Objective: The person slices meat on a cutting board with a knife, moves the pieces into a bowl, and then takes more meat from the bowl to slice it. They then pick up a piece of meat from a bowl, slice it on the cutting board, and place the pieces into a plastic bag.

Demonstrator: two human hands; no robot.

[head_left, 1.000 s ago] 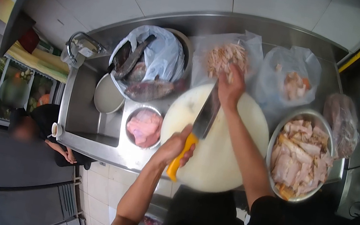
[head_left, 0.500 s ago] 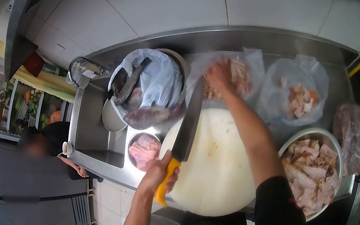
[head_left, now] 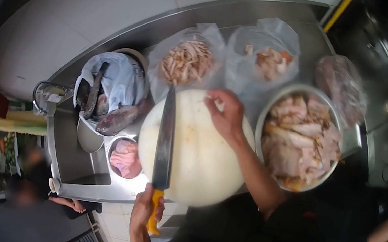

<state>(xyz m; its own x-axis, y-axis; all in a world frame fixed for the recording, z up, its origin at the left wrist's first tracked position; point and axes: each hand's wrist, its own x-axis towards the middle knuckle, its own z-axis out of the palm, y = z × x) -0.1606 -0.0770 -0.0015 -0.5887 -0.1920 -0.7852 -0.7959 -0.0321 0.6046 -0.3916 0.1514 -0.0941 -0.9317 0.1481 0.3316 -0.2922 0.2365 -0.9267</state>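
Note:
In my left hand is the yellow handle of a large kitchen knife, its long blade pointing away over the left part of a round white cutting board. My right hand hovers at the board's far right edge, fingers loosely curled and apart, with nothing visible in them. Beyond the board, a clear plastic bag bears a heap of sliced meat strips. To its right, another plastic bag holds smaller meat pieces. A metal bowl of large meat slices stands right of the board.
On the left are a bag-lined bowl with dark whole fish, a small bowl of pink raw meat and a sink. A wrapped package lies at the far right. People are at the lower left and right edges, one showing an arm.
My right hand has come back from the heap of meat strips to the board's edge. The knife stays in my left hand. The whole view has shifted and turned.

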